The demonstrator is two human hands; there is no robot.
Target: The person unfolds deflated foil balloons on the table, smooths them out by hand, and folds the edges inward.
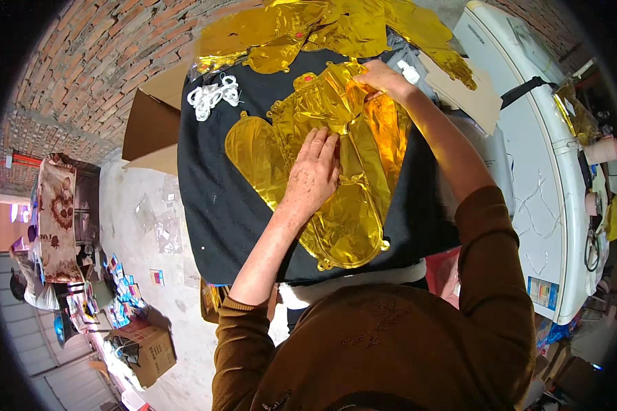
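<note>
A flat, uninflated gold foil balloon lies on the black cloth covering the table in front of me. My left hand rests flat on its middle, fingers stretched together and nothing gripped. At the upper right, my right hand pinches an edge of the foil between bent fingers. The foil below that hand is raised and creased, catching orange light. One rounded lobe spreads out to the left, and small tabs stick out along the rim.
More gold foil balloons are heaped at the table's far edge. White ribbon or string lies at the far left corner. Beside the table stand an open cardboard box on the left and a white chest freezer on the right.
</note>
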